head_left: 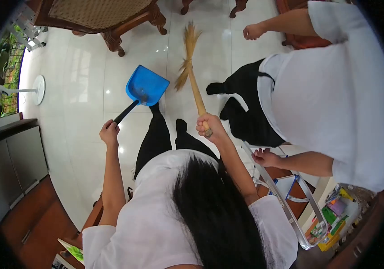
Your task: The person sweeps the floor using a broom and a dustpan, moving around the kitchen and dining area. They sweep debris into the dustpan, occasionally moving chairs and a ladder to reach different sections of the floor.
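My left hand (109,132) is closed round the black handle of a blue dustpan (146,84), whose pan reaches out ahead of me over the tiles. Some grey dust shows inside the pan near the handle. In my right hand (211,127) is a straw broom (195,87), gripped at the end of its pale stick. Its splayed bristles point away from me, to the right of the dustpan. My feet in black show just below the two tools.
A co-worker in a white shirt (322,89) stands close on my right. Near my right elbow is a metal stepladder (286,201). A carved wooden chair (106,20) stands ahead, a white fan (39,89) at left, and cabinets (26,154) nearer me. Shiny white tiles (84,85) cover the floor.
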A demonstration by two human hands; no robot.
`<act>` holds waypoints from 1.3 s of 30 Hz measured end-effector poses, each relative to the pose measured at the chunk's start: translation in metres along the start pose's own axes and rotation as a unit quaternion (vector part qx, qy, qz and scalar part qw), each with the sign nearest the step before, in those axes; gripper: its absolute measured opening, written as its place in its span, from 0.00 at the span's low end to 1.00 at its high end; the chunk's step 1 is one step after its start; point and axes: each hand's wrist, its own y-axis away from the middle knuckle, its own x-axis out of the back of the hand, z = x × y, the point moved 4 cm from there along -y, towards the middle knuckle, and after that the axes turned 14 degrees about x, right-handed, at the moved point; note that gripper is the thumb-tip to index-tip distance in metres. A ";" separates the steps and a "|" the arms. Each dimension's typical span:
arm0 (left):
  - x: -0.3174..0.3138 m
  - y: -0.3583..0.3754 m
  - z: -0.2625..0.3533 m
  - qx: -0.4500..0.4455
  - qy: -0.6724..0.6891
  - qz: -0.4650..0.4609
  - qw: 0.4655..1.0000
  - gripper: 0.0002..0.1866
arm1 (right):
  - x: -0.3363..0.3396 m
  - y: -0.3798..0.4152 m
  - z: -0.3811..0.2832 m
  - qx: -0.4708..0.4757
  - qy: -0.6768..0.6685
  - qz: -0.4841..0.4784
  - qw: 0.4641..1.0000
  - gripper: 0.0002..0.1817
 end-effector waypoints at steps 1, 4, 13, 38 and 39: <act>-0.007 -0.013 0.002 0.005 -0.007 -0.002 1.000 0.12 | -0.006 -0.010 -0.005 0.025 0.012 0.009 1.000 0.07; -0.060 -0.052 0.034 0.000 -0.037 -0.074 0.997 0.13 | -0.026 -0.030 -0.027 0.084 0.016 0.036 0.996 0.07; -0.177 -0.100 0.115 -0.026 -0.175 -0.137 0.975 0.10 | -0.019 -0.064 -0.129 0.257 -0.082 0.191 0.944 0.16; -0.375 -0.083 0.178 0.117 -0.279 -0.080 0.950 0.13 | 0.286 -0.496 -0.418 0.162 0.377 0.441 0.798 0.20; -0.378 -0.086 0.175 0.120 -0.279 -0.079 0.949 0.13 | 0.250 -0.471 -0.427 0.162 0.349 0.416 0.824 0.20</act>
